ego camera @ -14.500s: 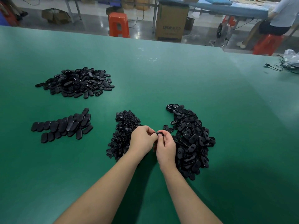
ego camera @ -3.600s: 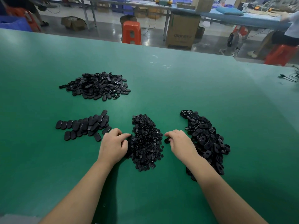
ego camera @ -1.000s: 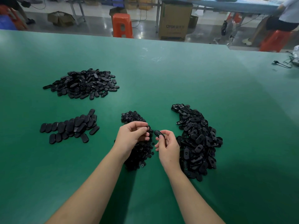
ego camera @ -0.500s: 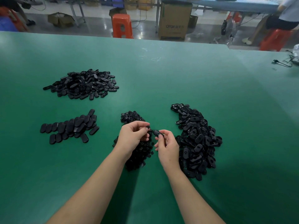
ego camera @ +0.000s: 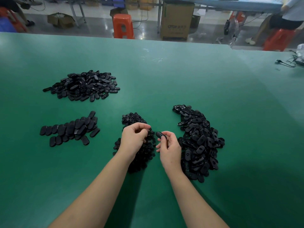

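R hand point(ego camera: 170, 148) curls thumb & fingers round an oval shell point(ego camera: 160, 134), in the air above the table point(ego camera: 164, 76), shell pile point(ego camera: 199, 142) at its 3 o'clock; L hand point(ego camera: 133, 139), at the shell's 9 o'clock, pinches a small insert point(ego camera: 148, 130) over the insert pile point(ego camera: 141, 159). To fit well, I'd say: hold the shell steady, line the insert square w/ its seat, then press evenly till flush.
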Demonstrator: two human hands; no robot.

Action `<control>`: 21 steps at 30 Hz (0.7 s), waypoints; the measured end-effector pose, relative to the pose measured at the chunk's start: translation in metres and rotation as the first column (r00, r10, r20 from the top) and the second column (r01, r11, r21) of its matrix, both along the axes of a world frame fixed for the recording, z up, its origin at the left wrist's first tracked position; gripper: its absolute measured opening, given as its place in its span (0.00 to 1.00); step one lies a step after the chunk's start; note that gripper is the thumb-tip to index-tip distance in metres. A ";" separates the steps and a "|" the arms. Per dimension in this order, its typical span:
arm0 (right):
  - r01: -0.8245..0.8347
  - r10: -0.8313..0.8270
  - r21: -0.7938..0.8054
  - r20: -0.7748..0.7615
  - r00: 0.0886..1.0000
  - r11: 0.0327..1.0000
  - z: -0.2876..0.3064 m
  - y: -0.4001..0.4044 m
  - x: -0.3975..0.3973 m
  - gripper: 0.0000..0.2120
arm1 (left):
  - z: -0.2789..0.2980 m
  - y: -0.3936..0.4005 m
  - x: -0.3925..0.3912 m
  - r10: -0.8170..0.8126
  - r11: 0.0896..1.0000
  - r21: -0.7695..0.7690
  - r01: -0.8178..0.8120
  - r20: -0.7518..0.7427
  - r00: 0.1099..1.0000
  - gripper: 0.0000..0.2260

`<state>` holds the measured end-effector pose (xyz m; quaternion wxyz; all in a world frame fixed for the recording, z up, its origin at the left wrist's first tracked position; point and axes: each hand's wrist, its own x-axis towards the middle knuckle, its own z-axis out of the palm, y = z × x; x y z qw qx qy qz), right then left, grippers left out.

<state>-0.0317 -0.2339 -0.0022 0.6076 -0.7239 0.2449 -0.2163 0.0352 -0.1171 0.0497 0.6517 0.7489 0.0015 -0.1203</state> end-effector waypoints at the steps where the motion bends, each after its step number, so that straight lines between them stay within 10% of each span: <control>1: 0.020 -0.020 -0.004 0.006 1.000 1.000 0.000 0.000 0.000 0.12 | 0.000 -0.001 0.001 0.015 0.999 0.044 -0.016 0.036 0.999 0.12; 5: 0.106 -0.106 -0.038 0.018 0.994 0.994 -0.001 0.000 -0.002 0.10 | 0.004 0.003 0.010 -0.085 0.942 0.336 0.001 0.237 0.968 0.08; 11: 0.150 -0.149 -0.095 0.022 0.989 0.984 0.002 -0.002 -0.003 0.11 | 0.001 -0.005 0.006 -0.551 0.607 0.783 0.136 0.292 0.782 0.07; 21: 0.104 -0.104 -0.114 0.004 0.995 0.988 0.003 0.000 -0.001 0.11 | -0.007 -0.017 0.006 -0.685 0.324 0.943 0.075 0.179 0.707 0.10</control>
